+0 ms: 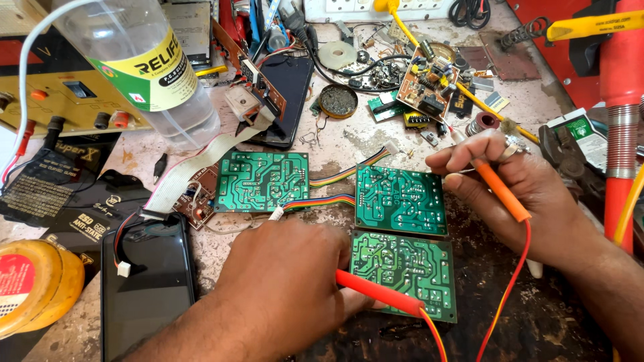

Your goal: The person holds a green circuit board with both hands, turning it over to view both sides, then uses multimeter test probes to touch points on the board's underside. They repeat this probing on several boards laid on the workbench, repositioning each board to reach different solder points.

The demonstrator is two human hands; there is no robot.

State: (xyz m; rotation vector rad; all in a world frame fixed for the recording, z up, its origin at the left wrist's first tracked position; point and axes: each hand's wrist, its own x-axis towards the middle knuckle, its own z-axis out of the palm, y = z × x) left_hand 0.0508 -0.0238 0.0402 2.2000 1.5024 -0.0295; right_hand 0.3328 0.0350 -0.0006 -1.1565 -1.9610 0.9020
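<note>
Left hand (288,281) is closed around a red probe (379,293) — it lies low over the desk (349,144), at the left edge of the lower green board (406,271). Right hand (516,184) pinches an orange probe (500,191) between thumb and fingers, tip end hidden by the fingers, just right of the upper-right green board (401,199). Red and yellow leads run from both probes toward the bottom edge. A third green board (261,181) sits to the left, joined to the upper-right one by a rainbow ribbon cable (332,188). A dark phone (147,285) lies bottom left — a clear plastic bottle (144,67) stands top left.
</note>
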